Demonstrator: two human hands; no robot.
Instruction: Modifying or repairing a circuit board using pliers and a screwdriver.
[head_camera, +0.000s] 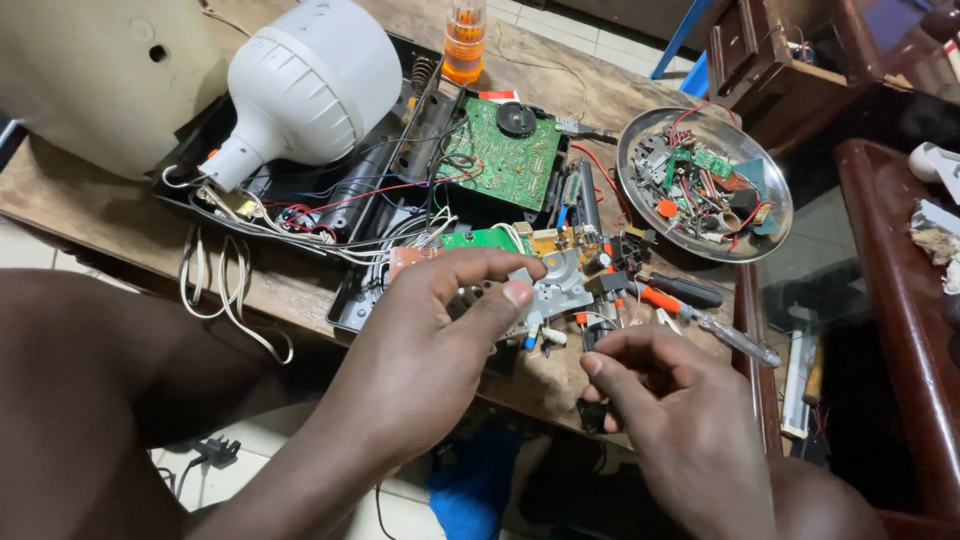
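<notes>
My left hand (440, 335) grips a grey metal mechanism plate (556, 288) with small parts and wires on it, thumb on its near side and fingers over its top. My right hand (670, 400) is beside it to the right, fingers curled, pinching a small dark part (592, 413) low at the table's front edge. Behind the plate lies an open black device case (380, 190) with a green circuit board (500, 155), red and white wires and a small green board (480, 240).
A large white bulb (300, 85) rests on the case at the left. A round metal dish (705, 185) holds several small electronic parts. A black-and-orange screwdriver (690, 300) lies at the right. An orange bottle (465, 40) stands at the back. White wires (225, 295) trail left.
</notes>
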